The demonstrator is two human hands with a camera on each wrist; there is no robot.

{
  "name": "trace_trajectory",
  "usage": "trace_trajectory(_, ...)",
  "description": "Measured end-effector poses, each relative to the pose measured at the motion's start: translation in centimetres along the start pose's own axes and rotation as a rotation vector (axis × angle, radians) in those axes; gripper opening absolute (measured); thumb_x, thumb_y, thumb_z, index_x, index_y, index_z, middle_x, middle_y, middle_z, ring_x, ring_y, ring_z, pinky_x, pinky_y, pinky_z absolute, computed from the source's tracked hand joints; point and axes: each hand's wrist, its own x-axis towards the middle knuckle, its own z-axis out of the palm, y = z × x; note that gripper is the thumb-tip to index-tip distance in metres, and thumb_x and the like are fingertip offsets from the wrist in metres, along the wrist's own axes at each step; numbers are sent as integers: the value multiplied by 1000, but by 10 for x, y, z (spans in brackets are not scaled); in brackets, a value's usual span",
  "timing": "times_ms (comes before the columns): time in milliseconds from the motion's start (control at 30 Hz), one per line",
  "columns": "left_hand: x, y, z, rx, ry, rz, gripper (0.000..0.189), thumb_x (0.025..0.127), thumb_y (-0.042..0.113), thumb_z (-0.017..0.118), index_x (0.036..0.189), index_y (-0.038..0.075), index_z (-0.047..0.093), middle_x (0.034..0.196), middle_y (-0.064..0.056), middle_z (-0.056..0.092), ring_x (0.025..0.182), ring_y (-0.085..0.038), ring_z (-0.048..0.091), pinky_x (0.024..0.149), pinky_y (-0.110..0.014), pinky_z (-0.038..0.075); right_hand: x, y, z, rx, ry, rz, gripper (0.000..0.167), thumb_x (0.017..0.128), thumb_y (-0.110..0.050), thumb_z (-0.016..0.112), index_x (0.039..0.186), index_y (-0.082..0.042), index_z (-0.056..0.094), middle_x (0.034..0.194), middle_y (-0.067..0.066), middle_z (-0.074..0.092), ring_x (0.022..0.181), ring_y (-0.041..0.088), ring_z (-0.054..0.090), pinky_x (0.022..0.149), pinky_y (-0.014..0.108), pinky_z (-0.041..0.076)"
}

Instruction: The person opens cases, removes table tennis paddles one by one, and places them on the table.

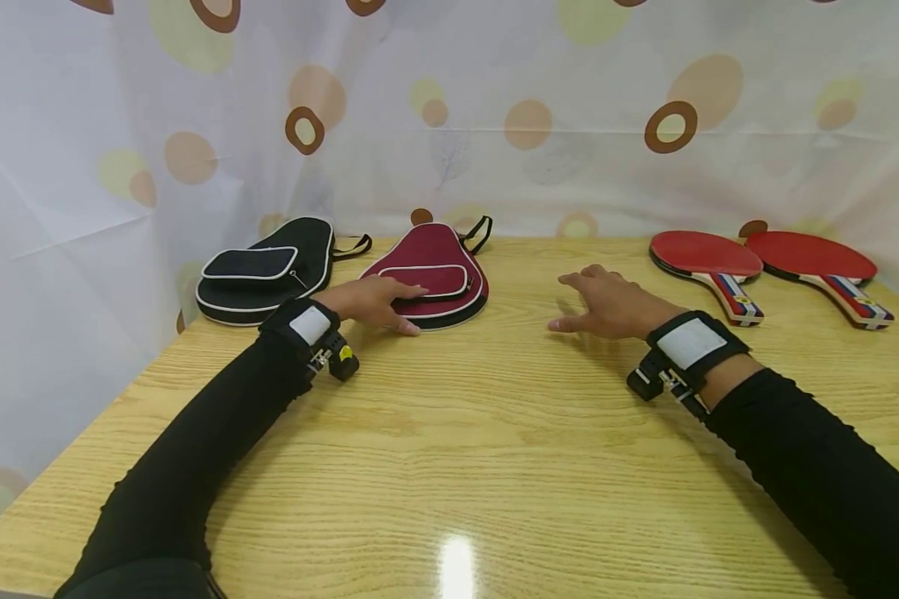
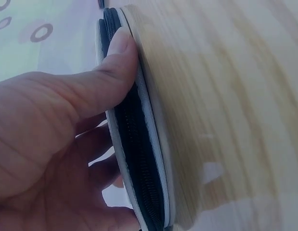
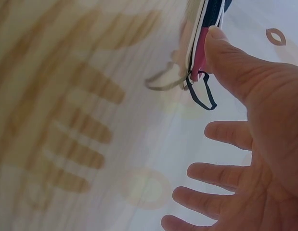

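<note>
In the head view a dark red, paddle-shaped zip case [image 1: 427, 249] with white piping and a black loop lies flat on the table. My left hand [image 1: 370, 301] reaches over its near left part, fingers extended across the front pocket and thumb by the near edge. The left wrist view has the thumb overlapping the case's black zipped side [image 2: 134, 127], while the fingertips are hidden behind the case. My right hand [image 1: 607, 304] is held over the table to the right of the case, fingers spread, nothing in it. Its thumb overlaps the case's far end [image 3: 200, 53] in the right wrist view.
A black case [image 1: 307, 249] of the same shape lies left of the red one. Two red table tennis bats, a nearer-left one [image 1: 704, 252] and a right one [image 1: 812, 254], lie at the back right. Behind the wooden table [image 1: 449, 449] hangs a spotted curtain [image 1: 479, 108].
</note>
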Motion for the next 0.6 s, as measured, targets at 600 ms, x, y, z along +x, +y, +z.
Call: trace_trajectory(600,-10,-12,-2,-10,-15,-51,73,97,33,68,157,7,35,159,-20,35,147,-34,32,119,-50,25,0,2,0,-2,-1,-1,83,96,-45,67,150,9,35,148,40,33,134,57,35,102,71,34)
